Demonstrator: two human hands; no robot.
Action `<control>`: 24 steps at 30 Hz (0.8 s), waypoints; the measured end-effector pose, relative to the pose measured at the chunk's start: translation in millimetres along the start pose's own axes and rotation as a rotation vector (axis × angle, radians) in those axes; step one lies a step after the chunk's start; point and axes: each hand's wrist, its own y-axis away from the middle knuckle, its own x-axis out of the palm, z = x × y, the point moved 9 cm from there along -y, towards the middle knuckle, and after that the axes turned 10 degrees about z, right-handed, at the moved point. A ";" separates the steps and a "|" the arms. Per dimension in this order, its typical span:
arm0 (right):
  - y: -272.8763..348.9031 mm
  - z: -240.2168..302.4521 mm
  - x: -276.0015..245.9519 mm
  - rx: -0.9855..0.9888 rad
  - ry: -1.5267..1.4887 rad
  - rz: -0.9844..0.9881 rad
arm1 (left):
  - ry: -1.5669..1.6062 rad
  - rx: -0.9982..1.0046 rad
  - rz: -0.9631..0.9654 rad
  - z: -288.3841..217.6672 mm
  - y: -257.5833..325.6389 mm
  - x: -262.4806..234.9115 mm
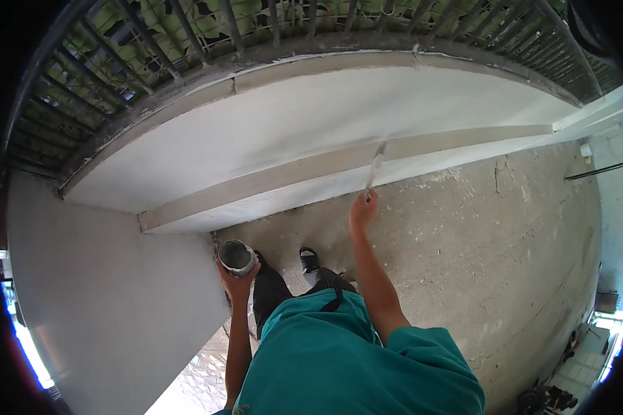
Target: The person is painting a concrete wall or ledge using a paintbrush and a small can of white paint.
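My left hand (237, 281) is wrapped round a small round paint pot (252, 264), low on the left beside the side wall. Its outside looks whitish and smeared, and the inside is grey. My right hand (362, 210) stretches forward, closed on the handle of a paintbrush (376, 166). The brush points up and away from me, its tip over the beige band (284, 176) that runs along the white wall (311, 111). Whether the bristles touch the surface I cannot tell, as the tip is faint and blurred.
Dark metal railings (232, 28) with netting and leaves behind them top the wall. A pale side wall (76, 290) rises close on my left. Worn concrete floor (477, 263) with pale spatters spreads to the right. A thin dark bar (602, 169) juts out at the far right.
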 end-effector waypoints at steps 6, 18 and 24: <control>49.7 40.4 41.3 -0.077 -0.008 0.221 | 0.024 -0.021 0.029 -10.9 2.3 4.1; 84.7 39.3 -3.1 -0.209 -0.050 0.547 | 0.015 0.014 0.078 -16.3 -4.1 13.2; 19.5 15.8 -11.6 0.010 -0.010 0.179 | 0.002 0.008 0.099 -23.2 -6.3 17.3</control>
